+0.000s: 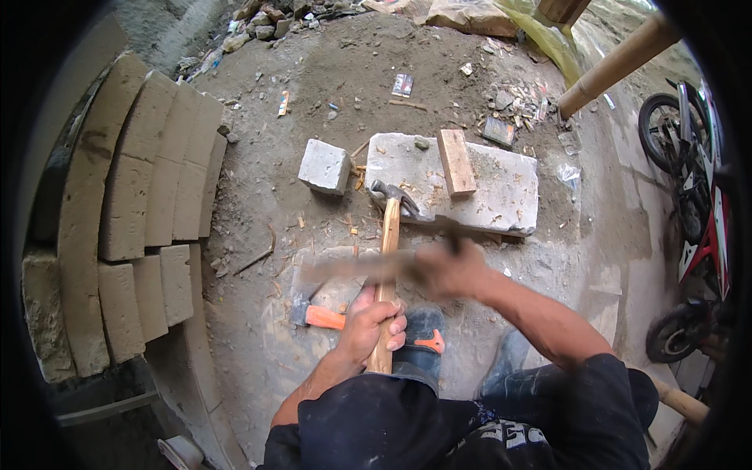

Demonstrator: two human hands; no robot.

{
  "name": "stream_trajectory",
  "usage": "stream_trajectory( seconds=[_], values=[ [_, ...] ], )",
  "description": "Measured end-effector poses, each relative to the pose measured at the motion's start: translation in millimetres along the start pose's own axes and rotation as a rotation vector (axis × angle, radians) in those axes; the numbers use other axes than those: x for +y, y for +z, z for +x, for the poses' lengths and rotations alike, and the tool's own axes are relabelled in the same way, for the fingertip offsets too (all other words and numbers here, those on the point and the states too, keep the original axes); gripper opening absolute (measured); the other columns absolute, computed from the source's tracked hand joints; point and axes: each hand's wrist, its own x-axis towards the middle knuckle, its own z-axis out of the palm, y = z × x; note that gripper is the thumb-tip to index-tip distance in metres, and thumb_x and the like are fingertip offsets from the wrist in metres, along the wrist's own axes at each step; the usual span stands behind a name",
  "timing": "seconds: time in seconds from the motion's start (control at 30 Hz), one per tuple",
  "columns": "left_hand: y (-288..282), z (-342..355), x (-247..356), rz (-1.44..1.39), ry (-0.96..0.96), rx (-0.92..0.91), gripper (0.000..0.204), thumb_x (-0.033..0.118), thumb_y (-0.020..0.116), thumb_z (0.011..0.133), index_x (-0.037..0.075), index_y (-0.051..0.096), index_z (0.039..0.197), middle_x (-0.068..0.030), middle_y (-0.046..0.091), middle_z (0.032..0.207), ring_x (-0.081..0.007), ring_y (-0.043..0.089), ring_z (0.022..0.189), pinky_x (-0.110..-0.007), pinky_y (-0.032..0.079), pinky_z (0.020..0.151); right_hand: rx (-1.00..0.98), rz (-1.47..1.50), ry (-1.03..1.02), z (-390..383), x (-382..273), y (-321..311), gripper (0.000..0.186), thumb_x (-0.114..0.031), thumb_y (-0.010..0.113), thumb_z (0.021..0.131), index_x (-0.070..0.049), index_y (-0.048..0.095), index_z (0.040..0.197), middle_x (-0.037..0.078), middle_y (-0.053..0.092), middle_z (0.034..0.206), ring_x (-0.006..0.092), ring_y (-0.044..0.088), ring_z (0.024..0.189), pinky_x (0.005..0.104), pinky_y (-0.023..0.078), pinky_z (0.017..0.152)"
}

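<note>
My left hand (371,325) is wrapped round the pale wooden handle of a claw hammer (389,235). The hammer points away from me, its metal head at the near edge of a concrete slab (505,205). In my closed right hand (450,269) is a long, flat, blade-like tool (345,269), which lies across the handle above my left hand. Motion smears both the tool and my right hand, so its exact kind is unclear. By my left hand a hatchet (323,316) with an orange grip rests on the ground. An orange-handled tool (431,341) is near my leg, partly hidden.
A brown rectangular block (457,163) lies on the slab; a grey cube-shaped block (324,167) stands left of it. Stacked pale blocks (129,180) fill the left side. A bamboo pole (619,66) and a motorcycle (697,204) are at right. Wood chips and rubble litter the ground.
</note>
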Motion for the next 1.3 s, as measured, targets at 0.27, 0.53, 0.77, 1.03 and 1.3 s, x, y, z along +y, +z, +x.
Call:
stream_trajectory(
  seconds=[0.27,0.53,0.77,1.03,1.3],
  values=[
    [2.9,-0.4,1.0,0.040,0.025,-0.036,0.087,-0.003,0.050,0.095,0.028,0.012,0.168,-0.0116,0.054,0.100,-0.0148,0.053,0.065,-0.029,0.044,0.045,0.126,0.152,0.038,11.4,6.4,-6.9,0.022,-0.029,0.068,0.084,-0.010,0.069,0.096,0.018,0.071,0.073,0.0382,0.072,0.068,0.0520,0.059,0.067],
    [-0.7,-0.2,-1.5,-0.006,0.000,0.017,0.089,-0.002,0.049,0.096,0.029,0.009,0.168,-0.0122,0.053,0.098,-0.0151,0.053,0.065,-0.029,0.045,0.045,0.083,0.038,0.060,21.2,-0.7,-28.1,0.025,-0.029,0.068,0.086,-0.007,0.068,0.096,0.020,0.071,0.074,0.0418,0.072,0.072,0.0524,0.059,0.070],
    [-4.7,1.8,-0.8,-0.021,0.029,-0.035,0.091,-0.003,0.049,0.095,0.029,0.007,0.169,-0.0119,0.052,0.097,-0.0155,0.053,0.065,-0.029,0.045,0.045,-0.025,-0.017,-0.009,26.9,-2.1,-28.0,0.024,-0.028,0.066,0.086,-0.007,0.069,0.098,0.022,0.071,0.074,0.0423,0.072,0.074,0.0554,0.058,0.072],
    [-5.3,1.2,-1.7,-0.022,0.004,-0.037,0.092,-0.003,0.050,0.095,0.028,0.006,0.169,-0.0119,0.053,0.096,-0.0157,0.053,0.065,-0.029,0.045,0.045,0.011,-0.011,0.011,35.8,11.5,-22.2,0.027,-0.031,0.069,0.086,-0.007,0.069,0.098,0.020,0.071,0.074,0.0427,0.072,0.074,0.0550,0.058,0.070],
    [-5.1,0.9,2.1,0.068,0.054,-0.067,0.092,-0.003,0.049,0.094,0.028,0.006,0.170,-0.0123,0.054,0.096,-0.0157,0.053,0.064,-0.029,0.045,0.045,0.018,-0.072,-0.013,38.6,8.9,-32.2,0.027,-0.031,0.069,0.085,-0.006,0.070,0.096,0.021,0.070,0.072,0.0423,0.072,0.072,0.0552,0.058,0.070]
  ],
)
